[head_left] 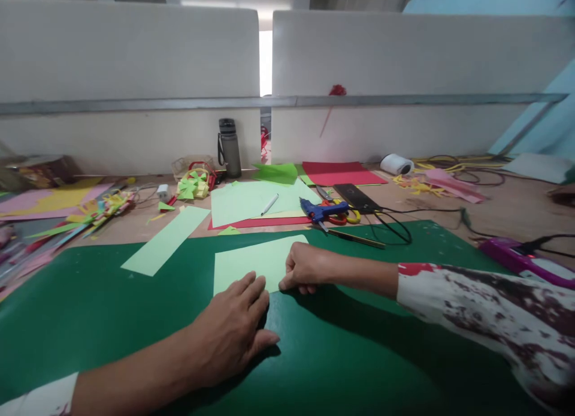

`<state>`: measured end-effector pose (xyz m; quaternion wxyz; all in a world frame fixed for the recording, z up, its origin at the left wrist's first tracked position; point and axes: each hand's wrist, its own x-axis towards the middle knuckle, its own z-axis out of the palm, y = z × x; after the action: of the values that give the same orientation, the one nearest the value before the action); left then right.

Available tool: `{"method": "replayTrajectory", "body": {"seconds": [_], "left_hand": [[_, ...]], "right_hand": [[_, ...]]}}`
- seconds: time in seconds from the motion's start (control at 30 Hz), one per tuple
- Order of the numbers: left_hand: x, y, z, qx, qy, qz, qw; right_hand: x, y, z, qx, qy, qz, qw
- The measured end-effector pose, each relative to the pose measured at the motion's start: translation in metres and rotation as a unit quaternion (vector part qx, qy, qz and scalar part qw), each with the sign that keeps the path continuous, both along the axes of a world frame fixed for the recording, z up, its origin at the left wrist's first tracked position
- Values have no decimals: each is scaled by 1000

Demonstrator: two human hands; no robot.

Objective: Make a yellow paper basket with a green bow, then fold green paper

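Note:
A pale green sheet of paper (pixel 251 261) lies on the green cutting mat (pixel 135 320) in front of me. My left hand (pixel 236 329) rests over its lower left part, fingers stretched flat and thumb spread to the right. At the right end of the sheet, my right hand (pixel 308 266) is closed, thumb and curled fingers pinching its lower right edge. That hand hides part of the sheet's right side. To the left, a narrower pale green paper strip (pixel 166 242) lies slanted, partly over the mat's far edge.
Behind the mat are larger pale green paper (pixel 242 200) with a white pen (pixel 269 204), a blue glue gun (pixel 323 211), scissors (pixel 353 213), a phone (pixel 357 197) and a dark bottle (pixel 230 149). A purple device (pixel 521 260) with cables sits right; paper scraps (pixel 108 209) lie left.

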<state>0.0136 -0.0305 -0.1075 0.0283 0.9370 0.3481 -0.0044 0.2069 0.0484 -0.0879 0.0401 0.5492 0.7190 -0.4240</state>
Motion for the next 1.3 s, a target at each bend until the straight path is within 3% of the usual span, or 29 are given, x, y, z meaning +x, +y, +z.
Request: {"method": "replayTrajectory", "body": {"seconds": [0.3,0.53,0.97,1.17,1.3], "left_hand": [[-8,-4,-25,35,-42,16,998],[-13,-4,-34,48,-60,15,997],[-17,-6,-36,68,-87,9,994],[-15,-10,-25,91,-91,26,991],[-15,-6,-23,89,-89,13,992]], "right_hand": [[-20,-3,16,-15,-81,-6,997],[3,-4,12,-7,-49,-27,998],[70,-3,3,20,-59,-98,993],[101,1,11,34,-83,-61,994],[99,-1,24,143,-89,-10,986]]}}
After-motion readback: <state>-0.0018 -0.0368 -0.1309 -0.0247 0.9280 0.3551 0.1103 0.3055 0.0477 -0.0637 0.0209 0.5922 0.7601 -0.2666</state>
